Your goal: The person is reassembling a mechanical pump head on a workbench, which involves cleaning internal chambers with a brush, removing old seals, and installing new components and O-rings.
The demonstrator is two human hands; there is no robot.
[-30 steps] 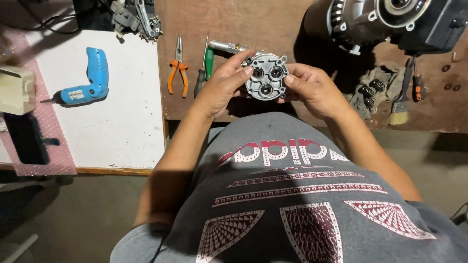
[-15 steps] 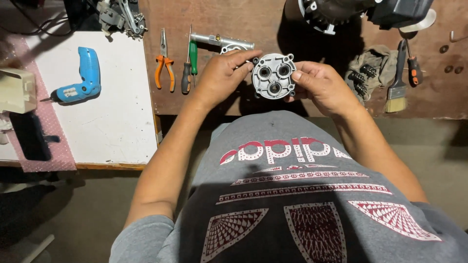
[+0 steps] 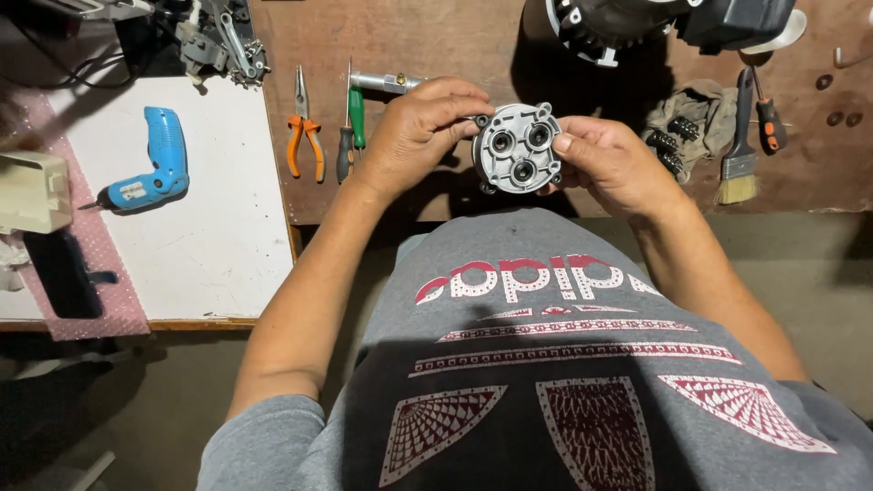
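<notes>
A round grey metal housing plate (image 3: pixel 516 147) with three bearing holes is held upright in front of my chest, over the edge of the brown workbench (image 3: pixel 436 55). My left hand (image 3: pixel 420 132) grips its left rim with the fingers curled over the top. My right hand (image 3: pixel 607 159) holds the right rim, thumb pressed on the face. Both hands share the part.
Orange pliers (image 3: pixel 305 136) and a green-handled screwdriver (image 3: pixel 355 114) lie left of my hands. A blue drill (image 3: pixel 150 173) rests on a white board (image 3: pixel 227 245). A rag (image 3: pixel 696 118), a brush (image 3: pixel 738 159) and a large dark machine body (image 3: pixel 637 23) sit at the right and back.
The metal plate stays held in both hands and has turned slightly. The view has shifted a little, moving the bench items leftward and upward.
</notes>
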